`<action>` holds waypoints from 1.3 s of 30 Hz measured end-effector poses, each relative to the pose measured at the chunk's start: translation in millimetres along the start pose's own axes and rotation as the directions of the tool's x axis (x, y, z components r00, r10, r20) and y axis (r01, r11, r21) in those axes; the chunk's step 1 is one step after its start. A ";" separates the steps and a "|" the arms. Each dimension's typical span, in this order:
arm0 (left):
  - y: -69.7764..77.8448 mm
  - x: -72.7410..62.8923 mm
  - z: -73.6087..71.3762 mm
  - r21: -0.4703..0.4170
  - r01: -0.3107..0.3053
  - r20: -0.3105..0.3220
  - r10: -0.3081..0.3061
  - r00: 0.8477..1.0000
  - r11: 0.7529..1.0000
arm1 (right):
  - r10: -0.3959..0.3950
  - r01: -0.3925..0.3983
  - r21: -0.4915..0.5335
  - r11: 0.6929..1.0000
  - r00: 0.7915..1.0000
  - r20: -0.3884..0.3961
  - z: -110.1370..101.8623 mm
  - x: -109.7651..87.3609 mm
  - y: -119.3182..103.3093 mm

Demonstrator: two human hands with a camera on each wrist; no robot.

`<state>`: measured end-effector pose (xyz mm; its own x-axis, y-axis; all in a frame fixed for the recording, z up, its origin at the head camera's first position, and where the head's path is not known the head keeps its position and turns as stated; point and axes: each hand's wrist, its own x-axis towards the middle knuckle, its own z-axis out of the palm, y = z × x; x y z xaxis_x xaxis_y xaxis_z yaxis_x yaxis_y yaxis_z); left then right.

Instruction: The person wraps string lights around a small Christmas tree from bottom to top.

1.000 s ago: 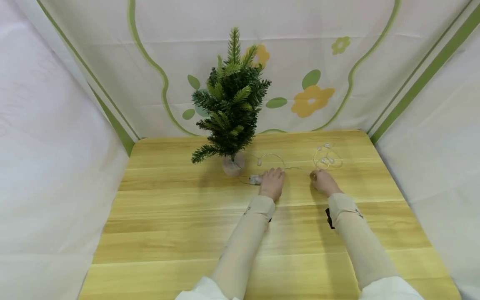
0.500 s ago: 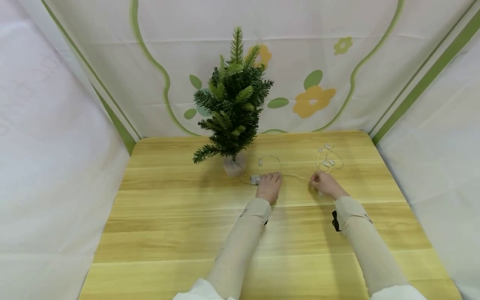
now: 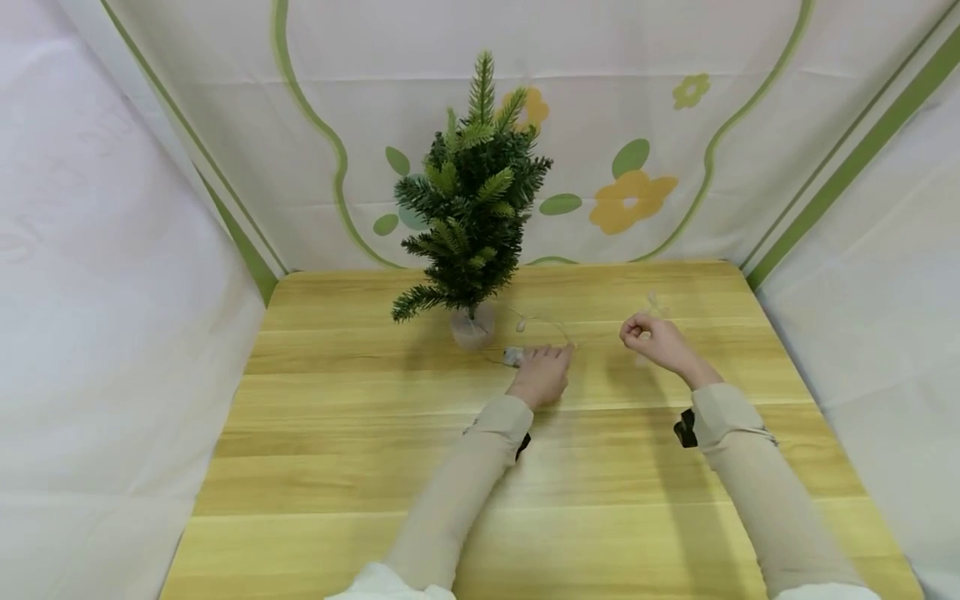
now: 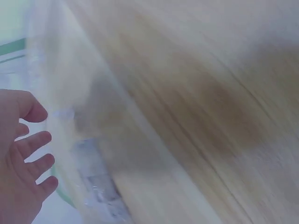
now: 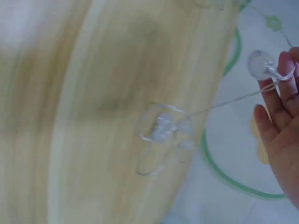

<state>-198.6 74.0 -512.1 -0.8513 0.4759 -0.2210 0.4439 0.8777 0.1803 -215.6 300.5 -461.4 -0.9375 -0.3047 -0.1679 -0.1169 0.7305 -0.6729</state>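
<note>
A string of fairy lights on thin wire runs across the table. My right hand (image 3: 663, 345) is raised over the wood and pinches the wire (image 5: 240, 97) between thumb and fingertips, close to a clear round bulb (image 5: 259, 65). From there the wire leads to a loose coil (image 5: 163, 133) with several bulbs, blurred in the right wrist view. My left hand (image 3: 542, 378) is low beside the small clear battery box (image 3: 513, 357), fingers apart and loosely bent. In the left wrist view nothing shows between its fingers, and the battery box (image 4: 100, 184) lies on the table.
A small artificial Christmas tree (image 3: 476, 217) stands upright on a whitish base (image 3: 474, 327), left of my left hand. Part of the wire, with one bulb (image 3: 521, 326), lies near that base. Behind the wooden table (image 3: 360, 450) hangs a flower-patterned cloth (image 3: 630, 100).
My right hand has risen from the table with the wire, which stretches from the left. The coil at right looks fainter and smaller. My left hand has shifted only slightly near the battery box.
</note>
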 end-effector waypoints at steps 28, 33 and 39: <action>-8.1 -34.4 -108.7 -0.549 -0.247 -0.257 0.120 0.959 0.798 | -0.127 0.109 0.250 0.962 0.990 0.056 -26.1 -14.4 -73.8; -12.0 -43.1 -121.6 -0.585 -0.267 -0.258 0.136 0.957 0.766 | -0.158 0.121 0.285 0.951 0.981 0.113 -34.1 -19.7 -74.1; -22.0 -51.9 -134.7 -0.693 -0.219 -0.229 0.079 0.970 0.687 | -0.191 0.160 0.280 0.946 0.978 0.085 -47.3 -24.7 -75.9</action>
<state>-201.9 22.6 -375.5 -0.8550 0.5183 0.0190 0.2978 0.4605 0.8362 -199.0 281.5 -372.1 -0.8665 -0.4897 -0.0971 -0.1692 0.4710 -0.8658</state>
